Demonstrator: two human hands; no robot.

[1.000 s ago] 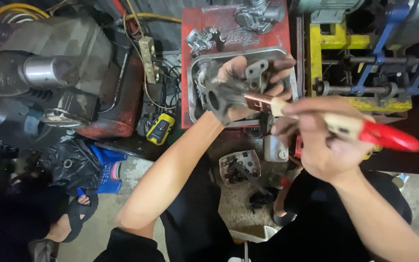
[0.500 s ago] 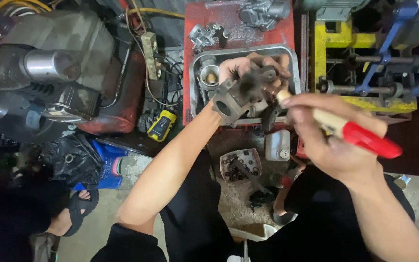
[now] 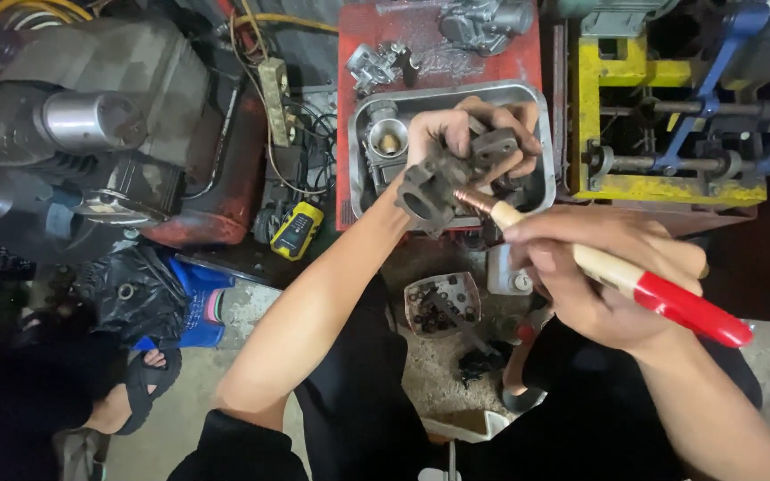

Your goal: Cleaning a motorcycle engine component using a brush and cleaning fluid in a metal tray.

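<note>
left hand [image 3: 456, 134] grips dirty metal part [image 3: 443, 178] over metal tray [image 3: 536, 191] | right hand [image 3: 603, 281] wrapped around brush [image 3: 617, 276], its tip touching the part

A cluttered repair workshop: an engine [image 3: 91, 134] at the far left, a metal tray [image 3: 541, 191] of greasy parts, a yellow machine frame [image 3: 670, 134] at the far right.

My left hand [image 3: 456, 134] hangs over the metal tray [image 3: 541, 191], crowded with parts. A yellow frame [image 3: 661, 116] blocks the right; open floor [image 3: 189, 392] lies lower left.
</note>
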